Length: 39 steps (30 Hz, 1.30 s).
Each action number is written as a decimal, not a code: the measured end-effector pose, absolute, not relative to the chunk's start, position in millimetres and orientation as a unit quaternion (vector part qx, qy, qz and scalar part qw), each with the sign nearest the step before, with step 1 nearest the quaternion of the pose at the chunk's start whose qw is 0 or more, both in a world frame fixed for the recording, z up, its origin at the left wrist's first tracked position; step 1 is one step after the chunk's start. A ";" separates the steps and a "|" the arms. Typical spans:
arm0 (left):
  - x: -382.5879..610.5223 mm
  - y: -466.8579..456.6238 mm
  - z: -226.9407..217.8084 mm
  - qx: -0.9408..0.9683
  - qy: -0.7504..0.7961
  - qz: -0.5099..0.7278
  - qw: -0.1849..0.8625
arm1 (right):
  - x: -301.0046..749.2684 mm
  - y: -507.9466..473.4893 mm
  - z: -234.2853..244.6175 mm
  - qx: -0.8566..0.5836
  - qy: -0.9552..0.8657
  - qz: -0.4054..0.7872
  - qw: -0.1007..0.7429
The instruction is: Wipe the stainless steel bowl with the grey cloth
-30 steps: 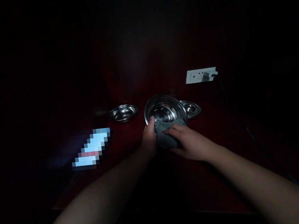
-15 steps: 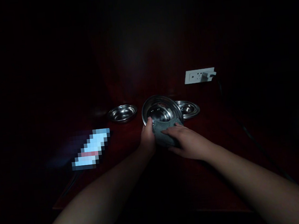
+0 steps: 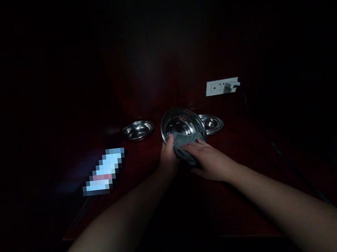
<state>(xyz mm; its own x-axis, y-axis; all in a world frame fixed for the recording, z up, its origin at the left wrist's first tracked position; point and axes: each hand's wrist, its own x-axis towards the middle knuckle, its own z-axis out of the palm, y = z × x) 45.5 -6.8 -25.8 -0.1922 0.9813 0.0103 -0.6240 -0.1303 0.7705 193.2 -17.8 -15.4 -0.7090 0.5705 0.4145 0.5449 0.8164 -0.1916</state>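
Observation:
A shiny metal bowl (image 3: 182, 120) is tilted with its inside facing me. My left hand (image 3: 168, 154) grips it at the lower left, thumb over the rim and the other fingers hidden behind. A dark grey-green cloth (image 3: 185, 143) lies over the bowl's near rim. My right hand (image 3: 208, 156) presses on this cloth with its fingers stretched across it; whether any finger curls underneath does not show.
On the dark red table (image 3: 137, 173), a shallow metal dish (image 3: 138, 130) stands left of the bowl, and round metal lids or plates (image 3: 213, 123) lie behind it to the right. A lit, pixelated screen (image 3: 105, 172) is at left. A wall socket (image 3: 221, 86) holds a plug; a cable trails at right.
The cloth has bunched and folded under my right hand, which has shifted slightly on it. My left hand keeps its hold on the bowl. The whole view has moved a little.

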 end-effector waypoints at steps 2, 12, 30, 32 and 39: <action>45.3 -7.5 -24.9 0.282 0.327 0.696 0.573 | 191.5 -17.0 -15.7 -0.309 -0.920 0.020 0.241; 44.1 -11.9 -24.0 0.311 0.369 0.671 0.563 | 195.6 -15.7 -7.9 -0.293 -0.917 0.073 0.259; 44.6 -14.7 -27.3 0.382 0.322 0.681 0.535 | 195.7 -14.0 -15.0 -0.270 -0.896 0.142 0.321; 45.0 -14.8 -26.6 0.391 0.317 0.679 0.534 | 195.2 -13.2 -17.3 -0.261 -0.898 0.147 0.321; 44.8 -17.9 -27.8 0.391 0.309 0.661 0.561 | 192.9 -15.9 -17.9 -0.268 -0.902 0.132 0.311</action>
<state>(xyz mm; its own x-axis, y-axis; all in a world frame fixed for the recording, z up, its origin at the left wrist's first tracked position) 44.8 -17.9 -27.8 -0.0644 0.9834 0.1696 -0.4996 -0.1789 0.8476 192.9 -15.9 -17.9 -0.6633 0.5653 0.4904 0.4007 0.8217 -0.4052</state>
